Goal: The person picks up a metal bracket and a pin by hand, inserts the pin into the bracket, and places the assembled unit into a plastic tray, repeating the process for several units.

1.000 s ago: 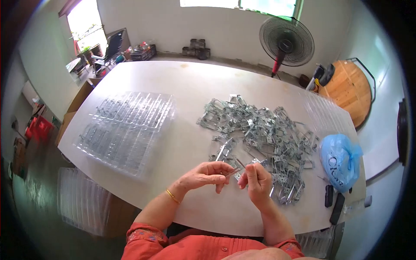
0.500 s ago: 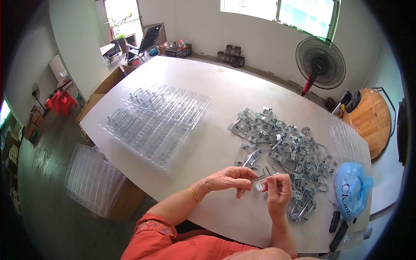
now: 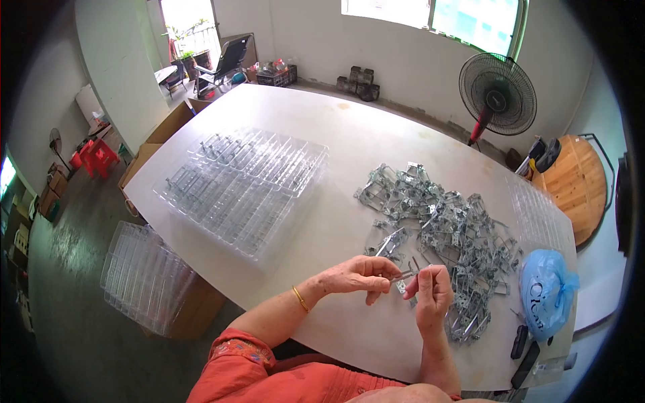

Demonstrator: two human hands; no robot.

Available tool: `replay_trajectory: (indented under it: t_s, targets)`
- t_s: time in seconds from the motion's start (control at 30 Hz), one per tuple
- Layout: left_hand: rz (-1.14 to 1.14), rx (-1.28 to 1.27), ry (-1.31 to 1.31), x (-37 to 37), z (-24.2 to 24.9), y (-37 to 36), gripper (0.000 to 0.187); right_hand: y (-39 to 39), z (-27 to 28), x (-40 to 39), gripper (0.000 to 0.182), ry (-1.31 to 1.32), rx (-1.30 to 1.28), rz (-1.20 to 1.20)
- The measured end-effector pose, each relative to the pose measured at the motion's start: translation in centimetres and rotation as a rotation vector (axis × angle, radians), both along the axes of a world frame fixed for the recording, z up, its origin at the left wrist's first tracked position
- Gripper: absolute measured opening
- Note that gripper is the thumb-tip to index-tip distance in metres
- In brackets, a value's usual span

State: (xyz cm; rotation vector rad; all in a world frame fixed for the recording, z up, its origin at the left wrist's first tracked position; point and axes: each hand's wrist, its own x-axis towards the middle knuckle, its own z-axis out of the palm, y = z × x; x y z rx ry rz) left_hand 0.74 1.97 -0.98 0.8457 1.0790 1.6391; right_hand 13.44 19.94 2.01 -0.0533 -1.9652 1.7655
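Note:
My left hand [image 3: 361, 276], with a gold bangle at the wrist, pinches a small metal part [image 3: 404, 274] between thumb and fingers. Close to its right is my right hand [image 3: 432, 293], fingers closed at the other end of that metal; what exactly it grips is too small to tell. A large heap of metal brackets [image 3: 443, 225] lies on the white table [image 3: 322, 121], just beyond and right of both hands. Farther left, clear plastic trays [image 3: 235, 201] are stacked on the table, with metal pieces in their compartments.
On the right stand a blue plastic bag [image 3: 545, 295], more clear trays [image 3: 534, 211] and black-handled tools [image 3: 519, 343]. A fan [image 3: 497, 101] stands behind the table. Below the left edge, clear trays [image 3: 148, 279] rest on a cardboard box [image 3: 195, 312].
My hands stay almost in place. The right hand has shifted very slightly, and the metal between the hands shows at a slightly different angle.

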Motion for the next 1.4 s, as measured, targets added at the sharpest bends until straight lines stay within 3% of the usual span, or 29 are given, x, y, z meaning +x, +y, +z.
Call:
replay_trajectory:
  t_s: [0.17, 0.4, 0.5, 0.67, 0.9, 0.97, 1.03, 1.13, 1.2, 1.4]
  targets:
    - [0.053, -0.046, 0.053, 0.1, 0.3, 0.1, 0.040, -0.2, 0.9, 0.0, 0.017, -0.029, -0.117, -0.014]
    - [0.099, -0.183, 0.168, 0.4, 1.1, 0.0, 0.041, 0.5, 0.6, 0.1, 0.013, -0.125, -0.062, 0.011]
    - [0.125, -0.204, 0.274, 0.3, 1.2, 0.0, 0.039, 0.7, 0.4, 0.1, 0.011, -0.160, 0.041, -0.019]
    - [0.168, -0.132, 0.327, 0.5, 0.4, 0.3, 0.038, 1.2, 0.9, -0.5, 0.008, 0.072, 0.526, -0.165]
    - [0.079, -0.204, 0.453, 0.8, 1.5, 0.0, 0.035, 1.4, 0.7, -0.1, 0.006, 0.085, 0.531, -0.159]
    - [0.117, -0.171, 0.283, 0.8, 0.3, 0.2, 0.038, 1.6, 0.3, 0.5, 0.005, 0.005, 0.217, -0.187]
    - [0.117, -0.112, 0.066, 0.2, 0.7, 0.0, 0.039, 1.3, 0.6, 0.3, 0.007, 0.082, 0.102, -0.212]
    - [0.136, 0.046, -0.109, -0.1, 0.6, -0.3, 0.043, 1.0, 1.2, 0.4, 0.013, 0.046, 0.041, -0.222]
    - [0.108, 0.049, -0.146, 0.1, 0.6, -0.2, 0.049, 1.1, 0.8, 0.0, 0.018, 0.192, -0.061, -0.139]
    - [0.046, 0.082, -0.205, 0.7, 0.9, 0.1, 0.052, 1.2, -0.2, 0.0, 0.020, 0.226, 0.003, -0.146]
